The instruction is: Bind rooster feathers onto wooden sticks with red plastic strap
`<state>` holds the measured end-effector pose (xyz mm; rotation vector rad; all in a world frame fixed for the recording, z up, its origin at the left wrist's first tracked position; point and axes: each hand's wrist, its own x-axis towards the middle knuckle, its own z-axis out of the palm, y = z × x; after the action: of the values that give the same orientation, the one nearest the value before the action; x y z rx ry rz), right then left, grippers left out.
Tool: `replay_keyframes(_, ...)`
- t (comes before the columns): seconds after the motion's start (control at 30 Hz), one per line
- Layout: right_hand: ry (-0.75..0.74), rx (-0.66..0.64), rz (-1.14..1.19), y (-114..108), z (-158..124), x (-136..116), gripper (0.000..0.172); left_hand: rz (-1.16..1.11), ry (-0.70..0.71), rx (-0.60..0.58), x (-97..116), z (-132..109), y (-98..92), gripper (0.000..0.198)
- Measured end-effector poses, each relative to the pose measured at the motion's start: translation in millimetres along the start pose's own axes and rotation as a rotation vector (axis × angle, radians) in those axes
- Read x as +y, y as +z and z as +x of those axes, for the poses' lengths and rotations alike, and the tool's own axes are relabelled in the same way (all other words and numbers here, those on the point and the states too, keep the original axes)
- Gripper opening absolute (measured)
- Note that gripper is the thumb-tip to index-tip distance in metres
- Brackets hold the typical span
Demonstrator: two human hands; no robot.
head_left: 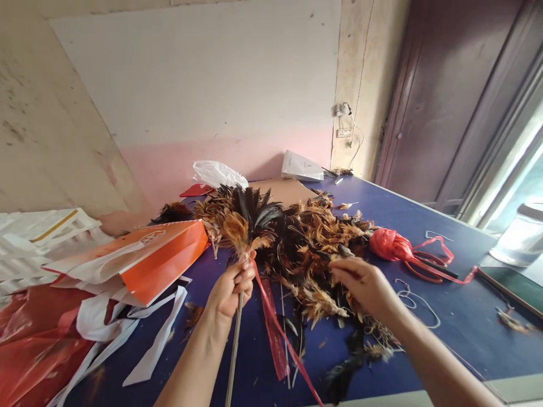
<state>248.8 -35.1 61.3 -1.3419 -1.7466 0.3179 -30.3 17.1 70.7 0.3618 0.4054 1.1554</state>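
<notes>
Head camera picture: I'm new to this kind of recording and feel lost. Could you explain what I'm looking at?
There is no machine here. One camera sits on a person's head and looks forward and down, so the two bare arms reaching in from below are that person's own. The left hand grips a thin stick with a feather bunch at its top; a red strip hangs from there. The right hand pinches at a feather pile, brown and black, on the blue table. An orange bag and white strips lie to the left, a red ball of string to the right.
</notes>
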Motion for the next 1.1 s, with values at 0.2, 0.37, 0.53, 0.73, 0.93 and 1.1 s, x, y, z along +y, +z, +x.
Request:
replay_keyframes(0.2, -0.081, -0.11, -0.522, -54, 18, 59, 0.021, -0.142, -0.083, -0.035, -3, 5, -23.4, 0.034)
replay_keyframes(0.37, -0.206, -0.324, -0.775, -54, 13, 85, 0.026, -0.157, -0.086, -0.035, -2, 1, -24.6, 0.033)
replay_keyframes(0.53, -0.235, -0.365, -0.911, -32, 14, 85, 0.037, -0.128, -0.1, -0.02, -4, 3, -25.5, 0.03)
replay_keyframes(0.73, -0.132, -0.252, -0.68, -44, 23, 88, 0.02, -0.126, -0.097, -0.026, -6, 5, -28.9, 0.028)
replay_keyframes(0.93, -0.058, -0.206, -0.377, -63, 24, 89, 0.019, -0.104, -0.101, -0.038, -7, 4, -28.7, 0.025)
replay_keyframes(1.1, -0.112, -0.237, -0.398, -61, 16, 78, 0.025, -0.08, -0.099, -0.004, -7, 3, -26.0, 0.02)
